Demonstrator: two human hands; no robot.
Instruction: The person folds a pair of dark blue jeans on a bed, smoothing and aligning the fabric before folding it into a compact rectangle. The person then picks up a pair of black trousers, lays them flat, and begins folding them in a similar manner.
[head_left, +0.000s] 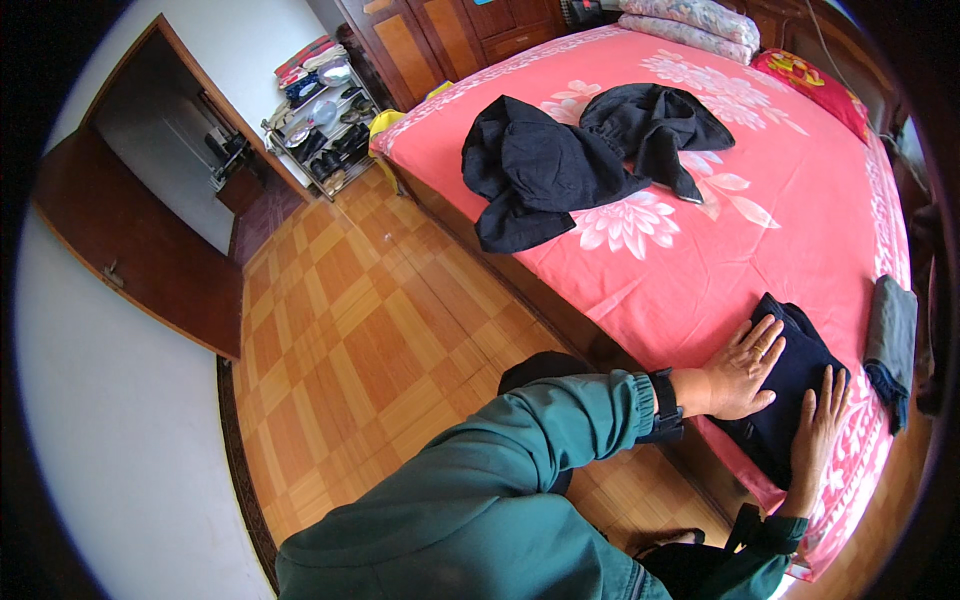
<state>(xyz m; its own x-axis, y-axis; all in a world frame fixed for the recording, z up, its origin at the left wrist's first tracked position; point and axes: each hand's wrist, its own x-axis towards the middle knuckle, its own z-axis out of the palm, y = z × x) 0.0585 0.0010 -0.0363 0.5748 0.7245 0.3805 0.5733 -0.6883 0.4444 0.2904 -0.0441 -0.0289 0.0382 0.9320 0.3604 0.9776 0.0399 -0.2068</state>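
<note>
On the near right part of the bed lies a folded dark navy garment (799, 360). My left hand (746, 369), with a ring on a finger and a black strap at the wrist, rests flat on its left side, fingers apart. Flat along the garment's right edge is my right hand (821, 427), fingers extended and holding nothing. A black garment (547, 165) lies crumpled on the bed further off, touching a second dark bunched piece (656, 124). A folded grey garment (890, 330) sits at the bed's right edge.
A pink floral bedsheet (817, 225) covers the bed. Folded floral bedding (690, 30) and a red pillow (814, 86) lie by the headboard. Left of the bed are a tiled floor (375, 330), a shoe rack (322, 127), a wooden wardrobe (450, 37) and an open door (142, 240).
</note>
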